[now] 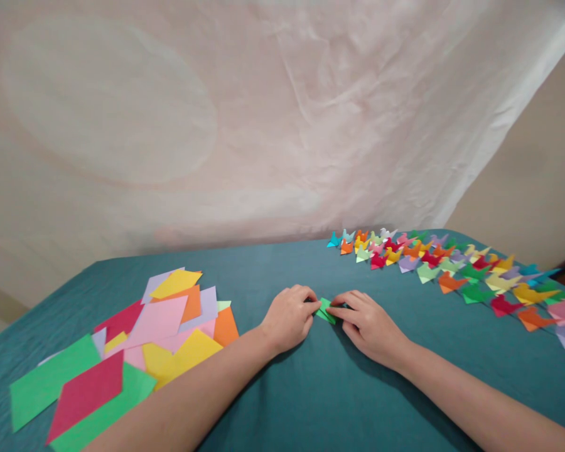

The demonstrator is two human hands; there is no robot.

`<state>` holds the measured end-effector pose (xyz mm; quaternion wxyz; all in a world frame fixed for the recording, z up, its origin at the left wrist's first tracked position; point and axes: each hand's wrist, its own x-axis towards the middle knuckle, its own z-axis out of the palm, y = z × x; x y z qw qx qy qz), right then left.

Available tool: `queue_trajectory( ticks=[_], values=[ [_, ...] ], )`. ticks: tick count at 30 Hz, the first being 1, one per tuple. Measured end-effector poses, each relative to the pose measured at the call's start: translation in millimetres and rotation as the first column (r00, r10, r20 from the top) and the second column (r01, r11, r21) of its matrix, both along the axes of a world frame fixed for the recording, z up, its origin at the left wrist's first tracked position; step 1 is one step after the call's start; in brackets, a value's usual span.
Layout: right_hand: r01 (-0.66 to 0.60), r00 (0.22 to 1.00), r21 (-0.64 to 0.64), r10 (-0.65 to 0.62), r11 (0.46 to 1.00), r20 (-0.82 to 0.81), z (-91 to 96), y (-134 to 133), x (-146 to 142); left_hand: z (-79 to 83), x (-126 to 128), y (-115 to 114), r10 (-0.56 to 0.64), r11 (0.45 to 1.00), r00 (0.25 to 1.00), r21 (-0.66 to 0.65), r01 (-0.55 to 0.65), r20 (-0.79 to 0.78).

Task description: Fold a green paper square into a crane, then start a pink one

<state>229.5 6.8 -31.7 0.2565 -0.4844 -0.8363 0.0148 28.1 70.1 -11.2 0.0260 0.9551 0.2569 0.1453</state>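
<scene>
Two bare hands, one small folded green paper piece; from there, at nine o'clock, over a dozen flat coloured paper sheets; twelve to three, over thirty multicoloured folded-paper birds.

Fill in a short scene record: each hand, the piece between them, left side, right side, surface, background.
Left hand: fingertips at the piece's left end
Right hand: fingertips at its right end
Piece: small folded green paper
Left side: overlapping loose paper sheets, several colours
Right side: rows of multicoloured folded paper birds
Surface: teal cloth
Background: pale, wrinkled hanging sheet
</scene>
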Motion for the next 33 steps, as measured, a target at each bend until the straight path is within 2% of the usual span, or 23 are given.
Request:
queue_trajectory(
  ticks=[7,23,33],
  values=[
    [-0.035,0.999,0.017,0.035,0.999,-0.016,-3.7,3.1,0.7,-2.2,-0.3,0.6,0.005,1.000,1.000,0.008,-0.005,0.019],
    [0.000,1.000,-0.018,-0.001,1.000,-0.002,-4.3,5.4,0.6,3.7,3.2,-4.2,-0.144,0.972,0.981,0.169,0.164,-0.127],
    [0.005,1.000,-0.022,-0.004,1.000,0.008,-0.6,5.5,-0.3,11.7,3.7,-10.1,-0.143,0.967,0.965,0.176,0.184,-0.222]
  ],
)
